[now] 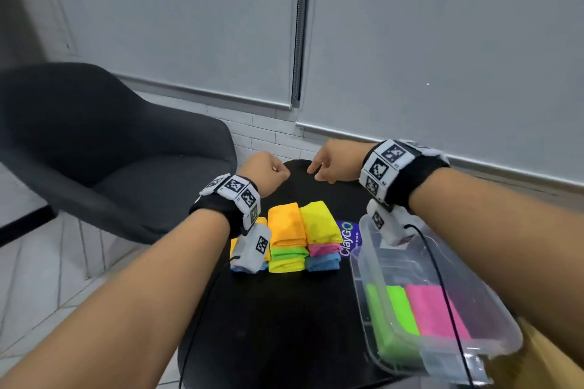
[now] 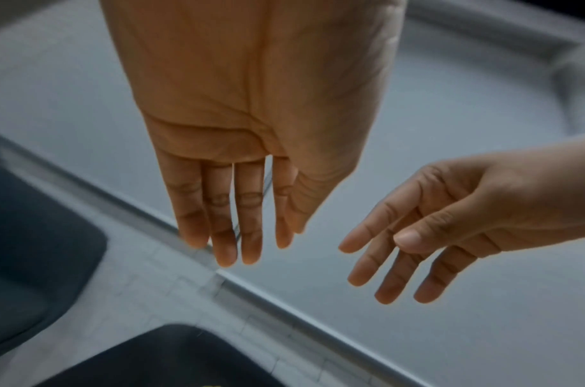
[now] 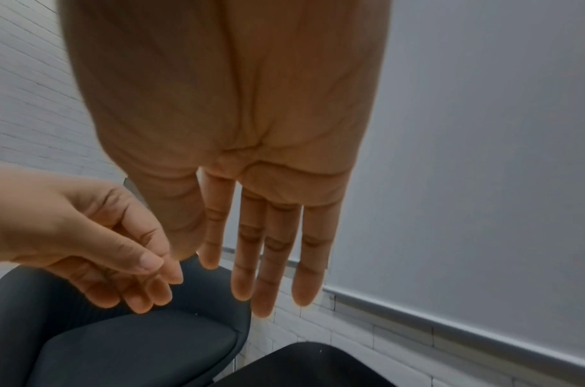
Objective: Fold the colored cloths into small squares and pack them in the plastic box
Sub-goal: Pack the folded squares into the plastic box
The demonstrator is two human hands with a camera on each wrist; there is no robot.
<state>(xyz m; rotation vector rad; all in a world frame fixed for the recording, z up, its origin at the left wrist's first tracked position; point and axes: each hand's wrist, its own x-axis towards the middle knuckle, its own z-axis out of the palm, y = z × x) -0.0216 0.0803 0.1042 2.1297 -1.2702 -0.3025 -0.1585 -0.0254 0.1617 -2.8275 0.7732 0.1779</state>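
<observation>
Your left hand (image 1: 264,169) and right hand (image 1: 333,164) hover empty, fingers (image 2: 223,235) relaxed, beyond the folded cloths (image 1: 286,238) beside the plastic box (image 1: 373,303).

**Office-like room, small side table**

Looks like an office or meeting corner. Pale grey roller blinds (image 1: 442,41) drawn down over the windows, white brick-pattern tiles (image 1: 268,133) below them, pale tiled floor (image 1: 47,278). Dark grey upholstered tub chair (image 1: 104,148) beside a small black table (image 1: 284,325) bearing a "ClayGo" sticker (image 1: 347,238).
</observation>
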